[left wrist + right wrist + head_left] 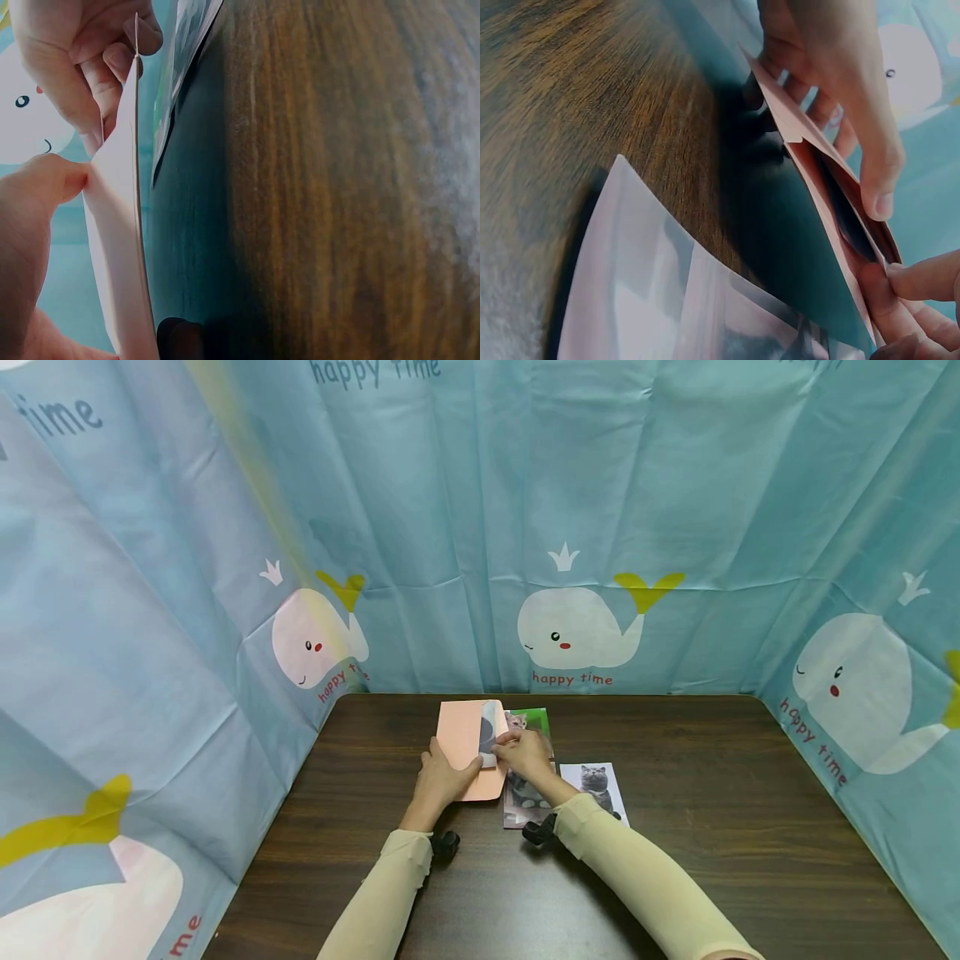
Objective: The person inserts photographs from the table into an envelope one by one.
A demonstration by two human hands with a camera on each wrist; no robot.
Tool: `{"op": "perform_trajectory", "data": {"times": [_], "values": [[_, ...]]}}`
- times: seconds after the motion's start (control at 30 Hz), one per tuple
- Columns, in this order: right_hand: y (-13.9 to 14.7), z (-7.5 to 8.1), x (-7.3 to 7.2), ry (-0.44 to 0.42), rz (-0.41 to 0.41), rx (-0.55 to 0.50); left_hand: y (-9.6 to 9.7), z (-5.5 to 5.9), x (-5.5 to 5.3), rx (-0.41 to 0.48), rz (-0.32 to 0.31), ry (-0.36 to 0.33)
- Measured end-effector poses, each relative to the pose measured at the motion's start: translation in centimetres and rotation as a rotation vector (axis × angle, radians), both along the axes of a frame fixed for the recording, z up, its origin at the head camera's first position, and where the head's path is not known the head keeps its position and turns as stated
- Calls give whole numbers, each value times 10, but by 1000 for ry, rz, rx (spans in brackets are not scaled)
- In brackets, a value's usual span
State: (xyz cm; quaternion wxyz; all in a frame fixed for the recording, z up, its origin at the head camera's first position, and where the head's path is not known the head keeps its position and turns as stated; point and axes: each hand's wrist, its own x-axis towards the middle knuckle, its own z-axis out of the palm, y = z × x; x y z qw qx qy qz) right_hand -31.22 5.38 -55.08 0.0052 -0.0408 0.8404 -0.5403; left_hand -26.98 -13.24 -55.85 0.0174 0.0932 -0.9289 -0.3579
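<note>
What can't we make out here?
Card: inserted part hidden by the peach envelope, head view.
White cat picture: lower left behind the right sleeve, head view.
Glossy sheet: cut off by bottom edge, right wrist view.
Right hand: cut off by top edge, left wrist view.

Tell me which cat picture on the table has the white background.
In the head view, the rightmost cat picture. The green-backed picture and the pinkish picture, both left of it, have coloured backgrounds.
</note>
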Motion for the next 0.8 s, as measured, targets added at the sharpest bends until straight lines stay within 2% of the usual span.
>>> {"op": "perform_trajectory", "data": {"times": [0.1, 0.33, 0.8], "values": [[-2, 0, 0, -8, 7, -19, 0, -1, 0, 0, 2, -4], [-7, 1, 0, 12, 7, 13, 0, 1, 0, 5, 1, -3], [-13, 3, -3, -1, -39, 136, 1, 2, 1, 11, 7, -2]]}}
